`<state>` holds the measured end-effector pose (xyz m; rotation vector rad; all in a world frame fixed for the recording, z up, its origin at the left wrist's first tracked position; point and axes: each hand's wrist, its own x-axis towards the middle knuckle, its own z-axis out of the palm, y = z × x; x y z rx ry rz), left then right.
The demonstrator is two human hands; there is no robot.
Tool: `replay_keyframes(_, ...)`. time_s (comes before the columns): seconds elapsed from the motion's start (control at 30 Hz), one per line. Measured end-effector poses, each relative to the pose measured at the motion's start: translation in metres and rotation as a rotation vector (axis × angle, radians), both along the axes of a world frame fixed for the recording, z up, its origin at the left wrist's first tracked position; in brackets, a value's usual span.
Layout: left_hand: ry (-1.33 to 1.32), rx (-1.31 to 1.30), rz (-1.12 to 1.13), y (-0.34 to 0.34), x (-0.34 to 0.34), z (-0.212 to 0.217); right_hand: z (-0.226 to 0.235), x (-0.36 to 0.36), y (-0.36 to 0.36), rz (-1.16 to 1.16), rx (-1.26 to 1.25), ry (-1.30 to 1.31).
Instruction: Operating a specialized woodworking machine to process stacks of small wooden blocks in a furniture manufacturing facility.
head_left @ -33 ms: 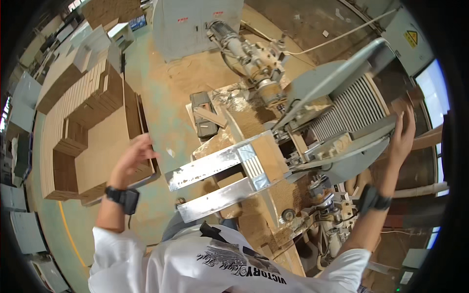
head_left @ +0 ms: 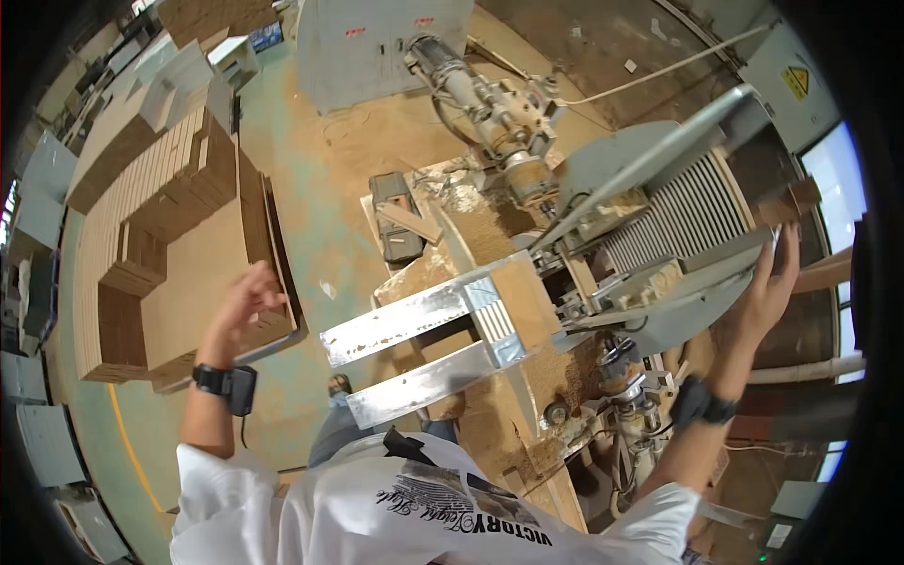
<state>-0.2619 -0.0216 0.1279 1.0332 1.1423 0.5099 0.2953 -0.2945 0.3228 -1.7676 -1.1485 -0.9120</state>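
My left hand (head_left: 250, 303) hovers near the right end of a pallet load of brown boards (head_left: 198, 287), its fingers loosely bent and apart, with nothing visible in them. At the far right, my right hand (head_left: 770, 287) lies against the outer end of the machine's lower grey side guard (head_left: 706, 273), fingers stretched out and slightly apart. Just beyond those fingertips is a brown wooden piece (head_left: 802, 196), partly blurred. Between the two guards stands a row of thin upright strips (head_left: 673, 212). A black band is on each wrist.
Two shiny metal rails (head_left: 405, 325) jut toward me from the machine, with a wooden block (head_left: 525, 306) at their inner end. Motor units stand on both sides (head_left: 513, 132). A dark toolbox (head_left: 395, 221) sits left of the sawdust-covered bed. Behind is a grey cabinet (head_left: 377, 56).
My left hand has drifted a little left, toward the boards. My right hand has shifted only slightly at the guard's end, and the view has tilted a touch.
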Motion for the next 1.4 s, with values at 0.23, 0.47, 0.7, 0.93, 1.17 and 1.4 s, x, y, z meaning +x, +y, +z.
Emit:
replay_keyframes(0.23,0.446,-0.124,0.038,0.045,-0.180,-0.176,-0.219,-0.297,0.106,0.443,-0.818,0.599)
replay_keyframes(0.47,0.536,-0.041,-0.169,0.050,-0.232,-0.353,-0.355,-0.391,0.182,0.178,-1.044,0.530)
replay_keyframes(0.7,0.672,0.051,-0.374,0.040,-0.224,-0.482,-0.383,-0.412,0.213,-0.037,-1.118,0.555)
replay_keyframes(0.93,0.813,0.226,-0.732,0.051,-0.169,-0.610,-0.383,-0.432,0.235,-0.086,-1.282,0.432)
replay_keyframes(1.17,0.788,0.364,-0.782,0.043,-0.084,-0.778,-0.394,-0.427,0.228,-0.176,-1.359,0.447)
replay_keyframes(1.4,0.755,0.718,-0.764,0.032,-0.036,-0.879,-0.393,-0.414,0.208,-0.441,-1.320,0.377)
